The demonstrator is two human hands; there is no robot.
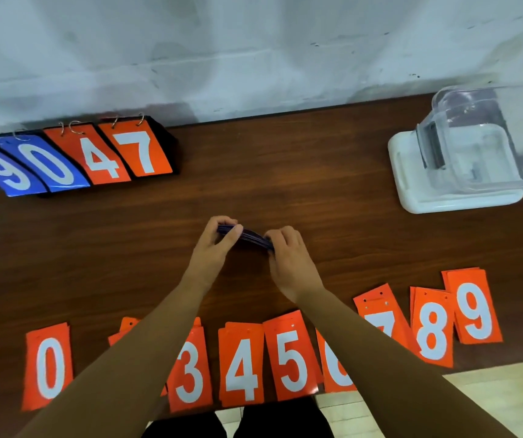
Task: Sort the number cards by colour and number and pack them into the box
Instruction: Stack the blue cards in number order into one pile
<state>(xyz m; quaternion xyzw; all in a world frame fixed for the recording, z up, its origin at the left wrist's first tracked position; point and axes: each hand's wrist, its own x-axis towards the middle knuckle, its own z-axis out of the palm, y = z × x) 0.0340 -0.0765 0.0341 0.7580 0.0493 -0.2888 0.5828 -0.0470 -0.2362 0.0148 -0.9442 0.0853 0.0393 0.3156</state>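
Mid-table, blue stack (247, 238): held edge-on between both hands, just above the wood, bowing a little.
Left hand (219, 240): thumb and fingers curled round the stack's left end, clamped on it.
Right hand (288, 257): fingers curled over the right end, pinching it.
Handling: probably light, thin and springy. The glossy faces look slippery, so a loose stack may fan out. Best squeezed at both short ends.
Orange cards (242, 365): small piles in a row along the near edge, 0 to 9; those under the left forearm are hidden.
Box (469, 147): clear, far right, resting on a white piece, perhaps its lid; well apart from the hands.
Scoreboard (102, 153): far left, showing 9, 0, 4, 7.
Table (285, 172): dark, smooth wood grain.
Room: scuffed pale wall (254, 58) beyond, light floor (491, 403) near.
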